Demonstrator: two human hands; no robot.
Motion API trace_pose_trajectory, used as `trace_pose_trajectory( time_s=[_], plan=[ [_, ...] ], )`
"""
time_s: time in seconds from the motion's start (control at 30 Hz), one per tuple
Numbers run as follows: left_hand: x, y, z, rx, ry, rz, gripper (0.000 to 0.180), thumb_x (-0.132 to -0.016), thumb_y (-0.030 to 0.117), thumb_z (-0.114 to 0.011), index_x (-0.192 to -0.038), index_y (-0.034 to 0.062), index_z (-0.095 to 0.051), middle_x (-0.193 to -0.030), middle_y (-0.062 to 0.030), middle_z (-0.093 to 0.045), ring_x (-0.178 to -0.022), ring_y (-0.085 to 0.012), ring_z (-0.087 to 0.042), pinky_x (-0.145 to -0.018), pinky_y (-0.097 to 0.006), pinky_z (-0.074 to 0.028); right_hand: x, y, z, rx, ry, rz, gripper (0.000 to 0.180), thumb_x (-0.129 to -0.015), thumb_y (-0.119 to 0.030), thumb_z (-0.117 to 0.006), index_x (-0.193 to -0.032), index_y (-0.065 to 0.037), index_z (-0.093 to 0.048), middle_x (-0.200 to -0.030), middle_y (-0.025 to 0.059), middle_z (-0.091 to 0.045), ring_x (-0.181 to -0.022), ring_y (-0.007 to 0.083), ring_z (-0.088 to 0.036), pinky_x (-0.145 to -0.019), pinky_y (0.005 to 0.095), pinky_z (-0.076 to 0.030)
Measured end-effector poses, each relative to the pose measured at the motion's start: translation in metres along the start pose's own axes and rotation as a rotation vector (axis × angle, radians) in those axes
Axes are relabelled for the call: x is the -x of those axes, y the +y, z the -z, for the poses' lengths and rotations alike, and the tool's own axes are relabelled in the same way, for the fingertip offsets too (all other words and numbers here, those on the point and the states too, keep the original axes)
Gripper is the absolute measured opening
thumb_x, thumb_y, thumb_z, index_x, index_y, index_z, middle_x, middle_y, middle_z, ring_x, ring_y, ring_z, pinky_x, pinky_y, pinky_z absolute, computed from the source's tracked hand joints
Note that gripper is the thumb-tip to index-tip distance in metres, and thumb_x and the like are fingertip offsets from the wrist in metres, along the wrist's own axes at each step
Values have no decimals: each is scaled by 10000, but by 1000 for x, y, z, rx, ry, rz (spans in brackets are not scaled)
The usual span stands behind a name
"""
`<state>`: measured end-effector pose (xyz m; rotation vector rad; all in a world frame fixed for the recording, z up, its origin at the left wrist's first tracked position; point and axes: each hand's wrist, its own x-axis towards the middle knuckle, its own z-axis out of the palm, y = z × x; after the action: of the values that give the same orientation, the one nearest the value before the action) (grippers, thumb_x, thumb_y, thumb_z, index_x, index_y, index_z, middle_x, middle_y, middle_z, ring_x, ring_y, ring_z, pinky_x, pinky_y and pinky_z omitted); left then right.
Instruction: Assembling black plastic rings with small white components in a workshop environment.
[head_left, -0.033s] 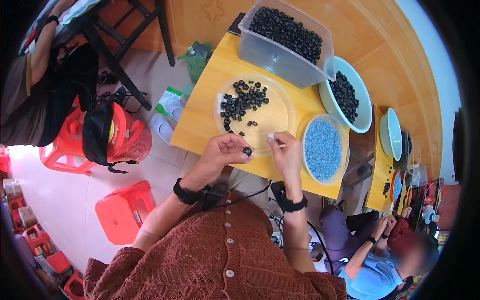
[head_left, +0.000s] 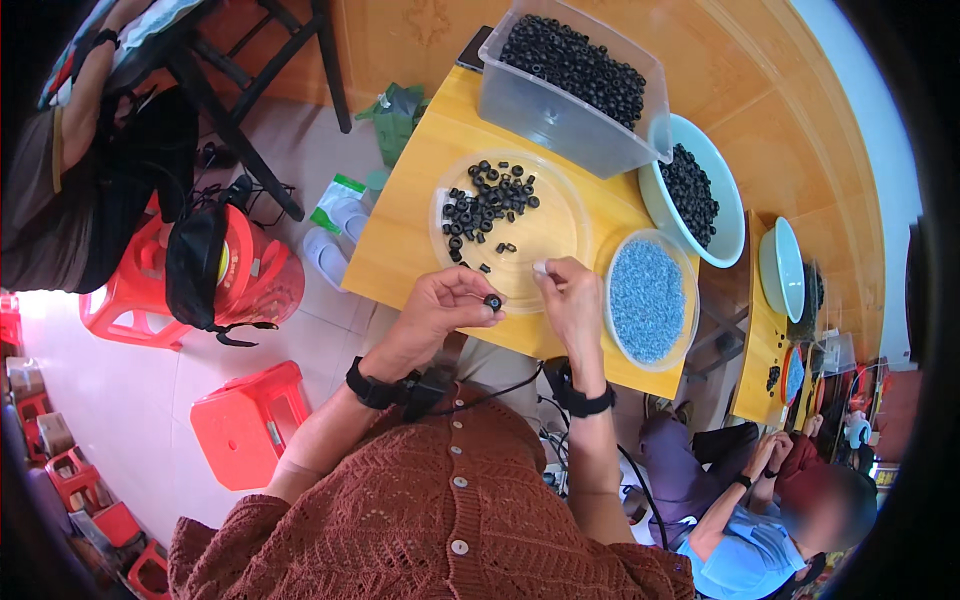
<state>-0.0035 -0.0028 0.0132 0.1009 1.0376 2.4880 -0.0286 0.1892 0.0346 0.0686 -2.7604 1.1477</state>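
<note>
Head view, and from where I stand the work is over the near edge of a yellow table. One black ring is up off the surface, by the near rim of a round clear tray. The left hand pinches it between thumb and forefinger, its hole turned upward. Beside it, a little apart, the right hand has thumb and forefinger drawn close together; a pale spot shows there, and I can't tell whether it is something gripped or a fingertip cover.

Loose black pieces lie mostly toward the tray's left side. A clear bin stands at the table's far edge, a turquoise basin at the right edge, and a bowl of blue bits near the close right corner.

I'd judge the step as handling a single ring, the hands not yet joined on it; the next move calls for a steady left pinch and fine right-hand aim.
</note>
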Motion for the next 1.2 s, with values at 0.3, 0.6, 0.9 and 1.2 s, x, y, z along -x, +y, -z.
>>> trace_pose_trajectory(
  time_s=[0.3, 0.6, 0.9, 1.2],
  plan=[
    [6, 9, 7, 32, 17, 5, 188, -762, -46, -606, -931, 19, -556, -945, -99, -619, -837, -165, -627, -790, -269, -518, -44, -1, -38, 267, -131, 283, 178, -637, 23, -611, -814, 31, -627, -749, 158, -598, -676, 299, -608, -629, 347, -480],
    [5, 9, 7, 38, 14, 24, 175, -766, -46, -597, -925, 13, -553, -947, -96, -613, -846, -156, -618, -795, -269, -519, -29, 10, -21, -330, -173, -127, 157, -715, 37, -606, -864, 10, -650, -747, 99, -610, -663, 211, -626, -593, 312, -503],
    [2, 8, 1, 14, 13, 54, 185, -758, -44, -604, -925, 17, -554, -933, -71, -609, -840, -156, -619, -789, -271, -519, 11, -8, 15, -1081, -393, -480, 181, -769, 18, -612, -948, 45, -617, -877, 126, -646, -762, 214, -653, -700, 288, -545],
    [3, 7, -3, -16, 6, 43, 180, -763, -33, -611, -925, 16, -552, -928, -72, -610, -835, -160, -621, -781, -273, -516, 24, -14, 17, -1103, -379, -389, 195, -772, 22, -609, -966, 41, -616, -858, 122, -650, -713, 181, -654, -665, 266, -551]
  ],
)
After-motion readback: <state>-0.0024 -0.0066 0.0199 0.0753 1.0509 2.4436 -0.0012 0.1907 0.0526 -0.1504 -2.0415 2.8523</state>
